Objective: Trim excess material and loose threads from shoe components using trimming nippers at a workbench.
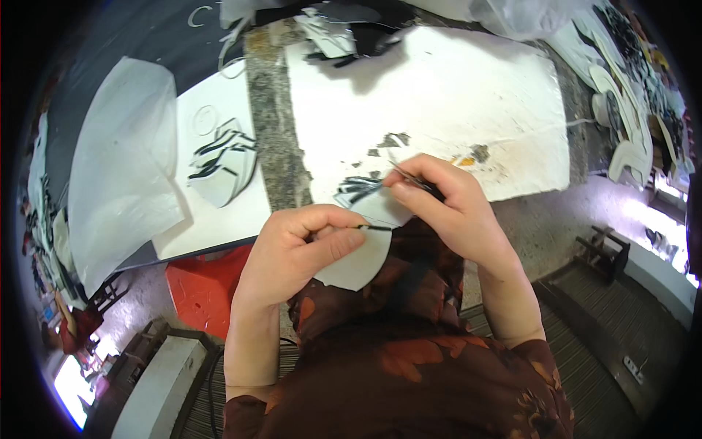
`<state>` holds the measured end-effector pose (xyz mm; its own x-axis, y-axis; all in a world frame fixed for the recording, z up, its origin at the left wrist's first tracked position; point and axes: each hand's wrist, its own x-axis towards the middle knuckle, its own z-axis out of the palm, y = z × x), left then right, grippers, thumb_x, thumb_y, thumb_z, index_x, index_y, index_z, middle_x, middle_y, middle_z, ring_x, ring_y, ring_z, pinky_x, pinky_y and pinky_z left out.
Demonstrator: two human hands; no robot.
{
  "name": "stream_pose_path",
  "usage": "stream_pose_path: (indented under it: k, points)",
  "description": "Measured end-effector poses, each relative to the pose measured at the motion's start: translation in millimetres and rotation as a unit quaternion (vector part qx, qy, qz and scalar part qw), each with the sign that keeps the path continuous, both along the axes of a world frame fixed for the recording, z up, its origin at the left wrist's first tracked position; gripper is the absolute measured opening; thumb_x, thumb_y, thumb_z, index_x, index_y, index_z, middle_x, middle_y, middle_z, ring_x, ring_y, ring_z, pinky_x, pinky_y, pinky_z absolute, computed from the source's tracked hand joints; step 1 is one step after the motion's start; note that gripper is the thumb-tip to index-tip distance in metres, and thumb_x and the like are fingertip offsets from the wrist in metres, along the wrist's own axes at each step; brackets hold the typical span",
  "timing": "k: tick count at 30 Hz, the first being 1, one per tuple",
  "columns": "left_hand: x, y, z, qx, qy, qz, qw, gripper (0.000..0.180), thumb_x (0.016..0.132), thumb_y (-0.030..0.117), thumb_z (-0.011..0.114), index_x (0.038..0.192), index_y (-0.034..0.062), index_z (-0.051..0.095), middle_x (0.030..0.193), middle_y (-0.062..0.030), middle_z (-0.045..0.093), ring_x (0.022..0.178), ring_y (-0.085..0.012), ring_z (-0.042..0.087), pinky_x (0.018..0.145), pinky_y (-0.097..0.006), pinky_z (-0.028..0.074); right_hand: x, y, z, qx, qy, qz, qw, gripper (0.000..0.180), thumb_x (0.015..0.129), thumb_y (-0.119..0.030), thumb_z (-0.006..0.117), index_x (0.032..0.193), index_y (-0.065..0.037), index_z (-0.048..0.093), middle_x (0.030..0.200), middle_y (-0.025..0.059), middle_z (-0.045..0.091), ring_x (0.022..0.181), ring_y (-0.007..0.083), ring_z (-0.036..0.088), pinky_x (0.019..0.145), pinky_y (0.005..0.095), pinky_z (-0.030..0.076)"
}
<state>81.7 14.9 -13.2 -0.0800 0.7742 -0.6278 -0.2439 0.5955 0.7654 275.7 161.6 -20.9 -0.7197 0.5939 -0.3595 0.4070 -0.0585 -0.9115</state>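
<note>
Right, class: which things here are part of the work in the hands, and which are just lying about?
In use:
left hand
right hand
white cut piece
thin metal tool

Lying about:
stack of cut pieces
white sheet
red stool
scraps
white board

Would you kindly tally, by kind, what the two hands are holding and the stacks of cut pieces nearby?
White curved cut piece, held by the left hand: 1
Thin metal tool, in the right hand: 1
Stack of black-edged white pieces on the white board: 1
Total: 3
</note>
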Motion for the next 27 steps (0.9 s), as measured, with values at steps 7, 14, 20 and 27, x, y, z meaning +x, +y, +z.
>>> stream_pose_path:
  k: [7, 14, 20, 27]
  points:
    - [-82, -15, 13, -0.013, 0.244, 0.079, 0.966, 0.022, 0.095, 0.007, 0.074, 0.115, -0.0013, 0.077, 0.098, -0.0007, 0.074, 0.087, -0.0075, 0.065, 0.080, -0.023, 0.051, 9, -11, -8, 0.095, 0.060, 0.096, 0.989, 0.013, 0.098, -0.005, 0.062, 0.107, -0.001, 0.071, 0.097, 0.0091, 0.072, 0.090, 0.0214, 0.068, 0.081, 0.0315, 0.053]
    - [-90, -15, 19, 0.127, 0.519, 0.067, 0.843, 0.046, 0.088, 0.014, 0.078, 0.132, 0.0047, 0.068, 0.117, -0.0055, 0.063, 0.106, -0.0151, 0.058, 0.091, -0.028, 0.046, 3, -22, 0, 0.137, 0.082, 0.168, 0.973, 0.018, 0.091, -0.003, 0.071, 0.108, -0.007, 0.071, 0.090, 0.0080, 0.069, 0.082, 0.0287, 0.067, 0.072, 0.0358, 0.052]
    - [-26, 1, -8, 0.119, 0.043, -0.040, 0.991, 0.051, 0.085, 0.005, 0.081, 0.134, 0.0026, 0.066, 0.114, -0.0005, 0.061, 0.101, -0.0097, 0.058, 0.089, -0.025, 0.047, 2, -20, 9, 0.152, 0.085, 0.229, 0.958, 0.025, 0.086, -0.008, 0.074, 0.110, -0.010, 0.067, 0.092, 0.0067, 0.064, 0.084, 0.0312, 0.067, 0.070, 0.0405, 0.054]
    - [4, 5, -15, 0.019, -0.188, 0.066, 0.980, 0.023, 0.095, 0.002, 0.074, 0.116, -0.0003, 0.067, 0.094, 0.0008, 0.067, 0.082, -0.0048, 0.062, 0.075, -0.018, 0.050, 9, -25, 3, 0.178, 0.091, 0.235, 0.951, 0.022, 0.087, -0.009, 0.074, 0.107, -0.011, 0.066, 0.092, 0.0066, 0.062, 0.085, 0.0293, 0.067, 0.068, 0.0409, 0.054]
